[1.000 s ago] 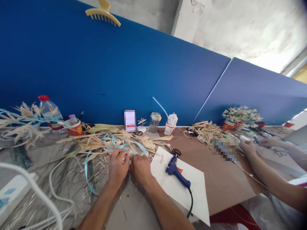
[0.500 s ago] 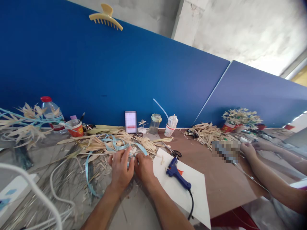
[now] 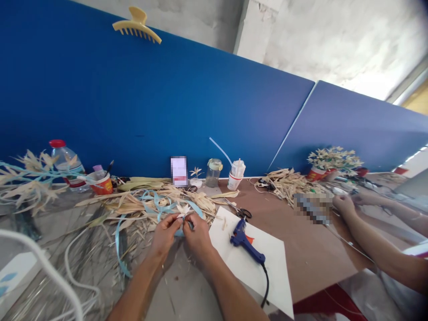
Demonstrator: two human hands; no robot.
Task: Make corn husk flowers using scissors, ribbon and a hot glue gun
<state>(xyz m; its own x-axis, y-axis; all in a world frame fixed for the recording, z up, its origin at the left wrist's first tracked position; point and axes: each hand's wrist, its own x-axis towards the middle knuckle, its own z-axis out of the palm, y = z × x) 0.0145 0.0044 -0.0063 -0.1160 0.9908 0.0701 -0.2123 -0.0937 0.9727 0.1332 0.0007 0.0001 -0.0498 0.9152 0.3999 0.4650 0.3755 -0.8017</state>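
My left hand (image 3: 164, 234) and my right hand (image 3: 197, 234) meet in front of me, both pinched on a small pale straw flower (image 3: 183, 208) with pointed petals. A light blue ribbon (image 3: 117, 236) runs from between my fingers and loops over the pile of dried straw leaves (image 3: 147, 200) just beyond my hands. A blue glue gun (image 3: 245, 243) lies on a white sheet of paper (image 3: 264, 272) to the right of my right hand, its black cord trailing toward me.
Scissors (image 3: 243, 211) lie behind the glue gun. Along the blue partition (image 3: 167, 98) stand a water bottle (image 3: 65, 162), a red cup (image 3: 99, 183), a glass jar (image 3: 213, 171) and a white cup (image 3: 236, 174). Another person's hands (image 3: 346, 205) work at the right.
My hands have lifted slightly from the straw pile and closed together; the small straw flower now shows between my fingertips.
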